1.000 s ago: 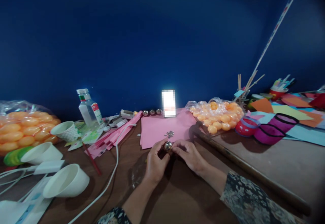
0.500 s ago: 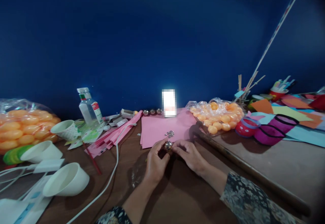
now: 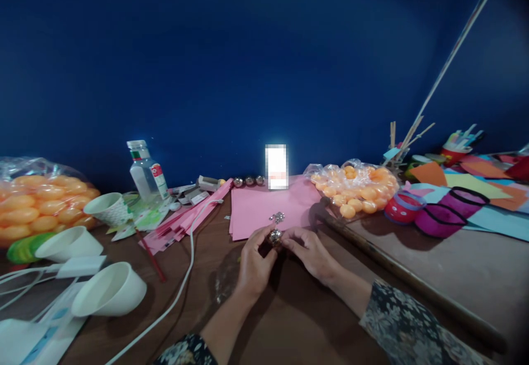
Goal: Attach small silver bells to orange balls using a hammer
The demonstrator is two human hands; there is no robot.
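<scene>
Silver, mirror-like ball (image 3: 275,236), small and round, sits just below ctr of frame, held btwn thumb and fingers of the person's L hand (image 3: 255,263). R hand (image 3: 308,255) comes in from lower right, thumb and forefinger brought together at the ball's right side; can't tell if they pinch the ball itself or a tiny bit against it. Ball lies directly btwn the two hands, at the fingertips of both; being round, it has no long axis to speak of. L hand has the fuller hold, so it's the nearer one; R reaches it w/ fingertips only.

Just above the ball in frame, a little heap of shiny pcs (image 3: 278,218) rests on pink paper (image 3: 264,205), nearer the ball than anything else loose. Farther up, three silver balls (image 3: 249,180) line the paper's top-left edge, next to a pixelated white rectangle (image 3: 276,166). Brown tabletop (image 3: 306,332) fills lower ctr. Right of ctr: clear bag w/ orange balls (image 3: 363,191). Lower left: white cable (image 3: 192,249) and pale cups, incl. one tipped cup (image 3: 109,290). Dark blue wall (image 3: 206,67) behind.
</scene>
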